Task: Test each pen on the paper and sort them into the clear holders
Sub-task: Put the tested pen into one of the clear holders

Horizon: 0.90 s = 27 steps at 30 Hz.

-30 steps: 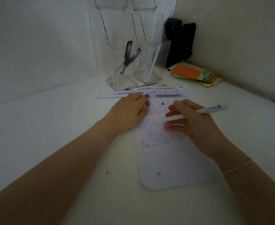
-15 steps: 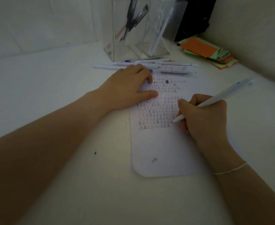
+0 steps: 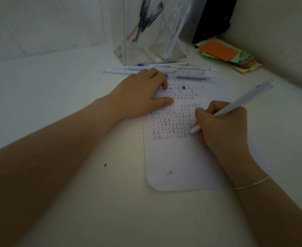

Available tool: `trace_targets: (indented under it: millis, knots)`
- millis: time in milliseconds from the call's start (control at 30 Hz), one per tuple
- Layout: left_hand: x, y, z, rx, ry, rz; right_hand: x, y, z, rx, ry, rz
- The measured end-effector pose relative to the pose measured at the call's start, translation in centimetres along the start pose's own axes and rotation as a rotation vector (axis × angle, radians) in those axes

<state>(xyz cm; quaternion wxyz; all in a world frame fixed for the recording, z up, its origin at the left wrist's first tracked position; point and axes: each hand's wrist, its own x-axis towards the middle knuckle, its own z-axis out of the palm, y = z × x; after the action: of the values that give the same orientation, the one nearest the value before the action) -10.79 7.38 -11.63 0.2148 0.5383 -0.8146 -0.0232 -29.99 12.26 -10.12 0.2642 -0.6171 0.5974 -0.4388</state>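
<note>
Left hand (image 3: 143, 94): palm down, fingers straight and lightly spread, pressing flat — thumb stretched out toward the right.
Left forearm: bare, reaching in from the lower left edge.
Right hand (image 3: 223, 125): fingers curled in a writing grip, pinching a pen (image 3: 235, 106) — heel of the hand resting down.
Right wrist: bent slightly inward, circled by a thin pale band.

The holders (image 3: 139, 32) in the upper middle are clear, shiny plastic. The paper (image 3: 178, 157) looks flat and matt. The pen (image 3: 235, 106) at right is maybe smooth plastic.
</note>
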Motion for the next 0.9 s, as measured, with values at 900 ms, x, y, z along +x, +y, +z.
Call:
trace_targets:
  millis: [900]
  knots:
    - [0.12,-0.22,0.23,0.003,0.051,0.034,0.43,0.64,-0.03,0.094,0.004,-0.017]
